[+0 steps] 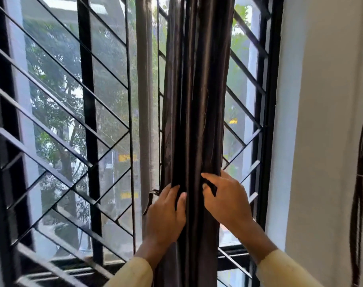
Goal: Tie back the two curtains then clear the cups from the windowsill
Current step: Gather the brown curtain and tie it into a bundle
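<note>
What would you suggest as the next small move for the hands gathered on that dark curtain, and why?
Probably bring the tie strap round the bundle. The dark curtain is already bunched into a column in front of the window grille, the left hand and right hand grip it from either side, and the strap dangles loose beside the left hand, not yet wrapped.

Hanging before the window grille (58,112), right of its middle: gathered curtain (195,100). Left hand (168,210) and right hand (226,197) flanking it; perhaps a tie strap (150,198) leftward.
</note>
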